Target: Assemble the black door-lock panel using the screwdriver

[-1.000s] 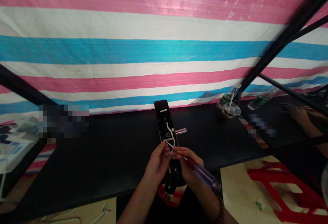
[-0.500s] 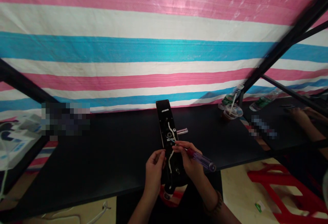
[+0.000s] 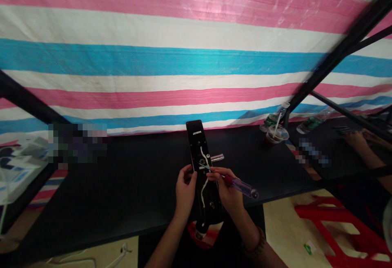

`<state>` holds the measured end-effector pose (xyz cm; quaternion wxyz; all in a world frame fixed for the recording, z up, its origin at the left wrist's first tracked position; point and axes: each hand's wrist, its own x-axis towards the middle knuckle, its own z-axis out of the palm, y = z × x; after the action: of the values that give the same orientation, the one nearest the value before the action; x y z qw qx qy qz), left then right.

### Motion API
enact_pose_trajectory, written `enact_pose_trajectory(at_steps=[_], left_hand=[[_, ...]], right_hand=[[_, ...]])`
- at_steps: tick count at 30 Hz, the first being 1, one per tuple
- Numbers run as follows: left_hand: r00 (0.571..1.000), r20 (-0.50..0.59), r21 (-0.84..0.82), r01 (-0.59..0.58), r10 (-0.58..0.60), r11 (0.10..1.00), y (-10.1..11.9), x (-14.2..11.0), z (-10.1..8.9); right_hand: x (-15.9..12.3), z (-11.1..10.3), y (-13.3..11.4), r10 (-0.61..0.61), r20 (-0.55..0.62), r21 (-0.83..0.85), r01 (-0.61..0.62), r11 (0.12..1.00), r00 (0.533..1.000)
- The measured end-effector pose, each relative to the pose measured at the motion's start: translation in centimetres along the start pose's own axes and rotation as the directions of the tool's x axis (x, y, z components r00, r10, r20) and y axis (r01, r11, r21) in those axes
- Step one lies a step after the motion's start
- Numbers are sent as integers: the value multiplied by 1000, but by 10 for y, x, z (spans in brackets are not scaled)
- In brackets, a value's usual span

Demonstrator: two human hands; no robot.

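Note:
A long black door-lock panel [image 3: 199, 145] lies lengthwise on the black table [image 3: 128, 186], its back face up, with white wiring and a silver lever handle [image 3: 217, 158] sticking out to the right. My left hand [image 3: 185, 189] grips the panel's left edge. My right hand [image 3: 226, 189] is closed on a screwdriver [image 3: 239, 185] with a red and clear purple handle. The screwdriver's thin shaft points up-left, its tip on the panel's middle.
A striped pink, white and blue tarp hangs behind the table. A plastic cup with a straw [image 3: 276, 134] and bottles [image 3: 271, 119] stand at the table's back right corner. Another person's hands [image 3: 358, 139] rest on the neighbouring table at right. A red stool [image 3: 343, 227] stands on the floor.
My left hand let go of the screwdriver's tip and moved to the panel's left edge. My right hand brought the screwdriver's tip onto the panel's middle.

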<state>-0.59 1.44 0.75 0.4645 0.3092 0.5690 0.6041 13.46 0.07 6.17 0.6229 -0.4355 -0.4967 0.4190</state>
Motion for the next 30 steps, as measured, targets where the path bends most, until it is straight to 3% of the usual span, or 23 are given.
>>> enact_pose_trajectory(at_steps=[7,11,16,21,30], left_hand=[[998,41,-39,48,-46,998,-9,10,15],[1000,14,12,-18,18,1000,-14,6,19],[999,23,31,-32,31,999,-21,1,16],[997,49,41,-62,60,997,-23,3,13],[996,66,49,-62,58,997,-30,6,6]], right_hand=[[1,-1,2,-2,70,-124,11,992,998],[22,4,-2,8,166,-180,22,983,986],[61,19,-9,31,329,-188,33,982,944],[73,27,-14,4,468,-125,61,990,884],[71,20,-17,-47,425,-246,165,955,904]])
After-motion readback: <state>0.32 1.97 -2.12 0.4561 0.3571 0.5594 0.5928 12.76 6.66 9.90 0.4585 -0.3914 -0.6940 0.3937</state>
